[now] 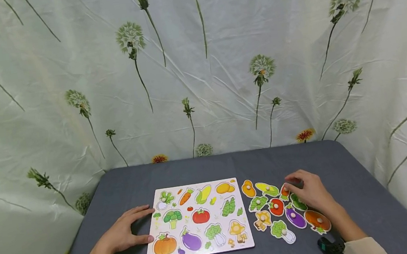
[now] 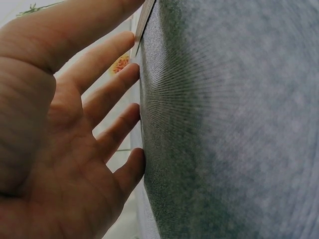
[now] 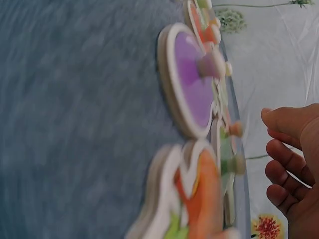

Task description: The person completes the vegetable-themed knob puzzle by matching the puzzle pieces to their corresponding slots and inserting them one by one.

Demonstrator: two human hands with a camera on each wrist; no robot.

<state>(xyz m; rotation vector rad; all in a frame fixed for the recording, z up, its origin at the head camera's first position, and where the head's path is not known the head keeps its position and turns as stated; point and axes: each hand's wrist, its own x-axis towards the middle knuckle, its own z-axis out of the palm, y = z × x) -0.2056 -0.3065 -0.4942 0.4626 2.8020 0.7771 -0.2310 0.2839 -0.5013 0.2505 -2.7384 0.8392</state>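
Observation:
A wooden vegetable puzzle board [image 1: 216,213] lies flat on the table, with printed vegetable pictures. At its left edge is my left hand [image 1: 122,232], thumb and fingers spread and fingertips touching the rim. The left wrist view shows that open palm [image 2: 65,149] with nothing in it. My right hand [image 1: 310,190] hovers over the loose knobbed pieces, its fingers loosely bent, nearest the carrot piece [image 1: 284,192] and the broccoli piece [image 1: 298,203], which it partly covers. In the right wrist view its fingers [image 3: 286,162] hold nothing, apart from the eggplant piece [image 3: 187,74] and pumpkin piece [image 3: 207,191].
Right of the board, several other pieces lie close together, including a tomato piece [image 1: 276,211], a corn piece [image 1: 267,189], a mushroom piece [image 1: 263,217] and a bok choy piece [image 1: 278,228]. The grey table [image 1: 194,171] ends at a floral curtain [image 1: 197,80].

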